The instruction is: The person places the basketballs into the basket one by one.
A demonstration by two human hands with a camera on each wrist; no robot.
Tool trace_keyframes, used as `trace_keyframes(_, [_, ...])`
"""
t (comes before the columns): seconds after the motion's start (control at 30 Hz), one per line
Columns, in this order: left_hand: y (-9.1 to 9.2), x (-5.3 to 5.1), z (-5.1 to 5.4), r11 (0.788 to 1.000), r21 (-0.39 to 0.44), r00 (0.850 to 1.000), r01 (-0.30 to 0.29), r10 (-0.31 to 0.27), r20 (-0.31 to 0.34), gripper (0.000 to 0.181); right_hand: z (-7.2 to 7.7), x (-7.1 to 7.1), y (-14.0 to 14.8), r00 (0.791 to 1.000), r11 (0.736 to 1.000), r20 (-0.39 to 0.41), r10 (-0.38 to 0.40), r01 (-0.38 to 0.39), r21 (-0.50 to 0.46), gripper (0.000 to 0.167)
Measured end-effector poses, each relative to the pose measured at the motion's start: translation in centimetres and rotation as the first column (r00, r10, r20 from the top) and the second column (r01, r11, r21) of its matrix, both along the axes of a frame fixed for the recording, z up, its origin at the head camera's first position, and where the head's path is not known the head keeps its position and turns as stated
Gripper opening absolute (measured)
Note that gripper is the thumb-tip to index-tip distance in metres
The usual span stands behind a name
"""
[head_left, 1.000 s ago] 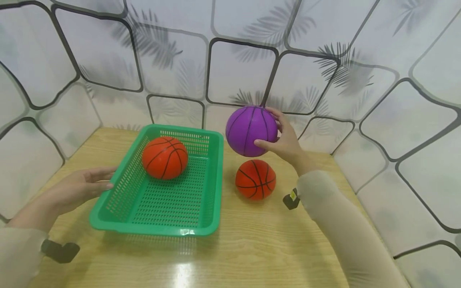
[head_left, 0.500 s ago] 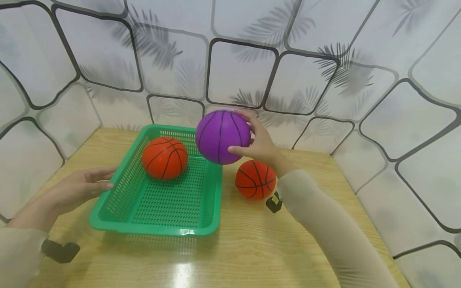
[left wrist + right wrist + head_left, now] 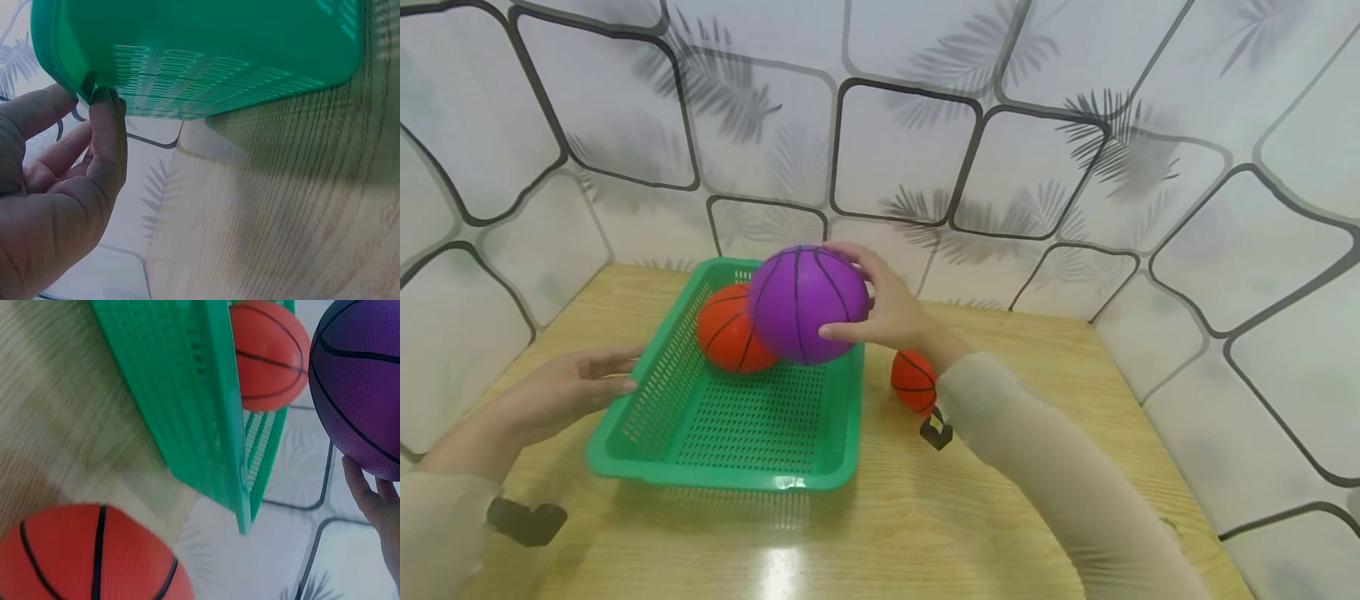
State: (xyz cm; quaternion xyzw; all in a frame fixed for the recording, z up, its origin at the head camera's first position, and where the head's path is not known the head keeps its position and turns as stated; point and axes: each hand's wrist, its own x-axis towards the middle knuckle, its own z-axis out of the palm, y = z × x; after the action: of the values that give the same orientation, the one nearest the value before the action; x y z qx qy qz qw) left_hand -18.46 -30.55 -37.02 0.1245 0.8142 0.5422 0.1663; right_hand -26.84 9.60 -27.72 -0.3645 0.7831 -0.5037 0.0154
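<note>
The right hand [image 3: 887,304] grips a purple ball [image 3: 801,304] from its right side, holding it over the right back part of a green basket [image 3: 722,477]. Inside the basket an orange-red ball [image 3: 726,333] lies at the back left, partly hidden by the purple one. At the basket's left side, the left hand [image 3: 561,392] touches the rim with its thumb and fingertips. The left wrist view shows that hand [image 3: 69,169] with thumb and fingers at the green edge [image 3: 47,50]. In the right wrist view, fingertips rest against the purple ball [image 3: 362,387].
A second red ball [image 3: 913,382] lies on the wooden table [image 3: 985,500] right of the basket, partly covered by the right forearm. Patterned white walls [image 3: 902,150] enclose the table at the back and both sides. Dark devices are strapped at both wrists.
The right hand has carried the purple ball leftward and slightly down, from above the loose red ball to over the basket. The left hand and basket have not visibly moved.
</note>
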Motion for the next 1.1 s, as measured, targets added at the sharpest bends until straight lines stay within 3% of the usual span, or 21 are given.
trace_keyframes(0.13, [0.0,0.0,0.0,1.0,-0.004,1.0,-0.001,0.001,-0.002,0.064,-0.2,0.5,-1.2,0.999,0.999,-0.025,0.026,-0.025,0.039,0.09])
trace_keyframes(0.4, [0.0,0.0,0.0,1.0,0.006,1.0,0.005,-0.005,0.0,0.065,-0.9,1.5,-3.5,0.993,0.993,0.042,0.11,-0.112,0.047,0.092])
trace_keyframes(0.57, [0.0,0.1,0.1,1.0,-0.004,1.0,0.004,-0.004,-0.005,0.065,-1.5,1.8,-4.8,0.989,0.985,0.036,0.145,-0.148,0.093,0.091])
trace_keyframes(1.1, [0.1,0.0,0.0,1.0,0.002,1.0,-0.002,0.002,-0.003,0.065,-4.5,2.7,-7.7,0.981,0.943,-0.009,0.194,-0.184,0.276,0.092])
